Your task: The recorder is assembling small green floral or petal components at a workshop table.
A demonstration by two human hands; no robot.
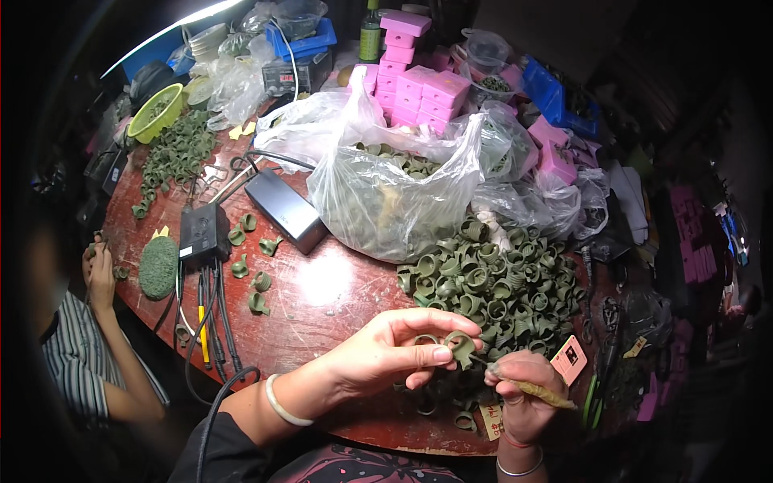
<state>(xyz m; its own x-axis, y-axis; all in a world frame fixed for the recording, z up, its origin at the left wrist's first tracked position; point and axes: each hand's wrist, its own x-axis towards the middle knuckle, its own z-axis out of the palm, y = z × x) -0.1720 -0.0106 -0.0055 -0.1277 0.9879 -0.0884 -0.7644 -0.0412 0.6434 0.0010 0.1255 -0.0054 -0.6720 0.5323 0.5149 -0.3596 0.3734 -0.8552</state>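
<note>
Between the thumb and fingers of my left hand (386,348) is a dark green ring (461,344) with a broad top. A second round green band shows beside it, partly behind my thumb. My right hand (527,385) is closed around a thin tool (547,394) with a yellow-brown wrapped handle; its tip points toward the ring, and I cannot tell whether it touches. Just beyond both hands lies a large pile of similar green rings (515,294). Several loose rings (260,281) are scattered on the red table (338,282) to the left.
A clear plastic bag (386,209) of rings stands behind the pile. Left of it are a black box (283,208), a cabled black unit (204,233) and a green oval pad (162,268). Pink boxes (427,92) are stacked at the back. Another person's hand (99,274) works at far left.
</note>
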